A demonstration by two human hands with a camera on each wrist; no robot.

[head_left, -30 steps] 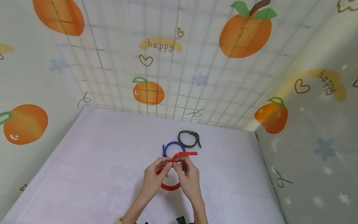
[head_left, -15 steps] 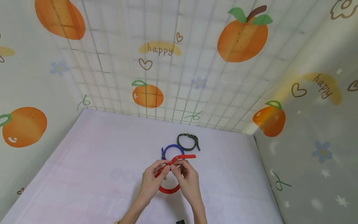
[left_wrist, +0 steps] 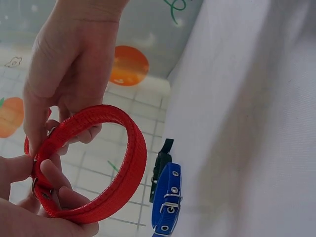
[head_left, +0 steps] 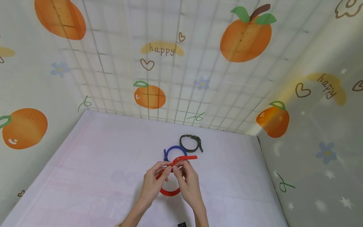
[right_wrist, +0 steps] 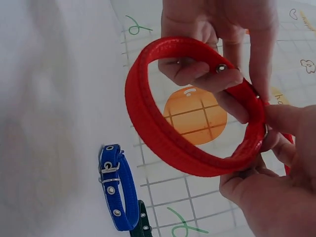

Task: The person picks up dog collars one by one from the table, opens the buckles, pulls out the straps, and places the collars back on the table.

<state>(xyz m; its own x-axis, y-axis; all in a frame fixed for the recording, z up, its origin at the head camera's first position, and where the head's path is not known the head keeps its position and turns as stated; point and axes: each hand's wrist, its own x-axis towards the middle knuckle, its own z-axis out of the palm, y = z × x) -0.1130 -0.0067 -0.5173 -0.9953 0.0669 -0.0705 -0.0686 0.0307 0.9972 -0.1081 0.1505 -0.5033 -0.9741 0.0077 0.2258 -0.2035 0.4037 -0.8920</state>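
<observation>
Both hands hold a red collar with metal eyelets and a buckle, raised with its loop hanging below the fingers. My left hand pinches it on the left side near the buckle, with some fingers inside the loop in the right wrist view. My right hand pinches the strap close beside the left fingertips. The strap's free end sticks out to the right above the right hand. Fingers partly hide the buckle. In the left wrist view, the collar forms a wide loop between both hands.
Beyond the hands lie a buckled blue collar and a dark green collar, touching or nearly so, on a white-covered table. Patterned cloth walls enclose the back and sides. A small black object shows at the bottom edge.
The head view has tilted slightly, shifting the scene down a little. Both hands keep hold of the red collar; its free end has moved slightly left.
</observation>
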